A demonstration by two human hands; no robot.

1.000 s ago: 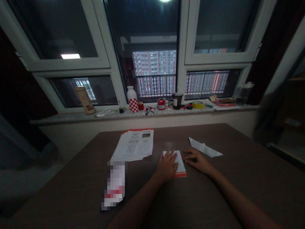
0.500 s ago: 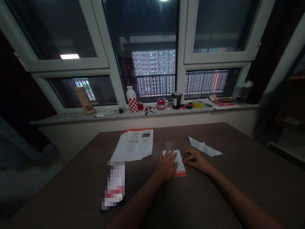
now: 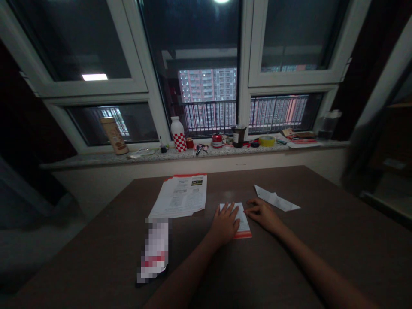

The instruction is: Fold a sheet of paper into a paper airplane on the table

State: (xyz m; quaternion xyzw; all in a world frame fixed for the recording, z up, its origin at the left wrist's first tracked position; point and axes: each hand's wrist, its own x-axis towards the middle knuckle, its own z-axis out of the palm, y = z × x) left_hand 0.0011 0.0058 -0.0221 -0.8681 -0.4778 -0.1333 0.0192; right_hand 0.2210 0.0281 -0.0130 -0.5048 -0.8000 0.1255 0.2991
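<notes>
A folded sheet of printed paper with an orange-red band along its near edge lies on the brown table. My left hand rests flat on its left part, fingers spread, covering much of the print. At the paper's right edge is my right hand, its fingers loosely bent and apart, with fingertips at or just touching that edge. Beyond the right hand lies a white folded paper shape, long and pointed at both ends, with a small peak in the middle.
A stack of printed sheets lies at the table's back left. Nearer me is a pixelated item. On the windowsill stand a checkered bottle, a tan flask, a dark cup and yellow tape.
My right hand has shifted slightly left and away from me along the paper's right edge. The left hand and the paper stay in place.
</notes>
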